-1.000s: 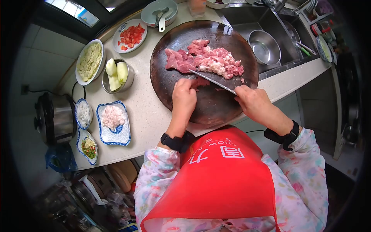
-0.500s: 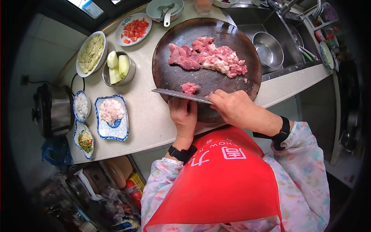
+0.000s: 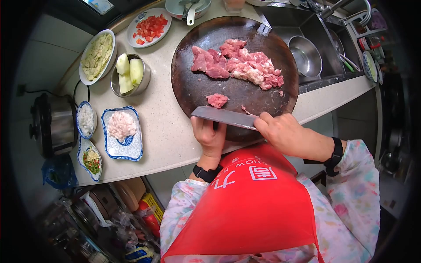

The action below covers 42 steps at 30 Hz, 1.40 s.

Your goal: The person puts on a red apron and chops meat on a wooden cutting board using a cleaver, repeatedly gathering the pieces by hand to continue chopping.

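Note:
My right hand [image 3: 280,133] is closed around the handle end of a cleaver [image 3: 224,116]; the handle itself is hidden in my fingers. Its broad blade is tilted, with the flat side showing, over the near part of a round dark wooden chopping board [image 3: 188,92]. My left hand [image 3: 208,136] is up against the near side of the blade, which hides its fingertips. Just beyond the blade lies a small clump of chopped meat [image 3: 217,101]. Farther back are larger pieces of raw meat [image 3: 210,63] and a heap of cut pink meat [image 3: 256,68]. A thin shred lies near the blade.
Left of the board stand a plate of diced tomato [image 3: 150,28], a steel bowl with peeled vegetable pieces [image 3: 130,74], a blue-rimmed dish of pale minced food [image 3: 122,125] and several small dishes. A sink with a steel pot [image 3: 305,57] is at right. A cooker [image 3: 55,122] sits far left.
My right hand has moved slightly right and down with the cleaver, and the blade has turned to show more of its flat side. A thin meat shred now shows beside the blade.

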Available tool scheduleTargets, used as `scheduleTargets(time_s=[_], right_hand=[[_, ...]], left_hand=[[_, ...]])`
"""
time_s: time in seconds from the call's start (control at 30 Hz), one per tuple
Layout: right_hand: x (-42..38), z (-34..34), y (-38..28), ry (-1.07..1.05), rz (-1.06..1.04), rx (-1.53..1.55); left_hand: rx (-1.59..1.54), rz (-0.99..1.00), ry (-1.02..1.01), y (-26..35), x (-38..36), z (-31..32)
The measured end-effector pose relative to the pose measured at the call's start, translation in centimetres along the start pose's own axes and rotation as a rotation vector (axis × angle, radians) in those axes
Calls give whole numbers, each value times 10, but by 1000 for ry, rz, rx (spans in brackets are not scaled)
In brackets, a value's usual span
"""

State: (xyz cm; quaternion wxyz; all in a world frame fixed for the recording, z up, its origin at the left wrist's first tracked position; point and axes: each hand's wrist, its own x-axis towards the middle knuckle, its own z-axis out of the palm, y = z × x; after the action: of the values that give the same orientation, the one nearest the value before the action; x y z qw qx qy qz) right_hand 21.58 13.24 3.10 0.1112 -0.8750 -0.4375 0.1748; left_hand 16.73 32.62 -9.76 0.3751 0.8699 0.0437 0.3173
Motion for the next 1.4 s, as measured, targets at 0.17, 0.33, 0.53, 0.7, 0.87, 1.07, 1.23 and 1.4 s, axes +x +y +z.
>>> scheduleTargets(time_s=[0.17,0.33,0.53,0.7,0.87,1.07,1.23,1.4], right_hand=[[55,0,3,9,-72,81],[68,10,22,126,83,247],[38,6,1,152,9,235],[22,8,8,58,-17,154],[6,0,12,-54,34,89],[61,7,-2,40,-26,117],[74,13,-2,120,40,199],[54,8,-7,193,186,218]], left_hand=[[1,62,37,-6,1,6],[-11,103,73,-6,2,8],[-4,101,78,-7,0,8],[12,109,98,-8,-1,11],[16,41,64,-7,-2,10],[-15,92,52,-10,3,8],[-77,111,-9,-10,5,2],[-108,142,43,-10,9,3]])
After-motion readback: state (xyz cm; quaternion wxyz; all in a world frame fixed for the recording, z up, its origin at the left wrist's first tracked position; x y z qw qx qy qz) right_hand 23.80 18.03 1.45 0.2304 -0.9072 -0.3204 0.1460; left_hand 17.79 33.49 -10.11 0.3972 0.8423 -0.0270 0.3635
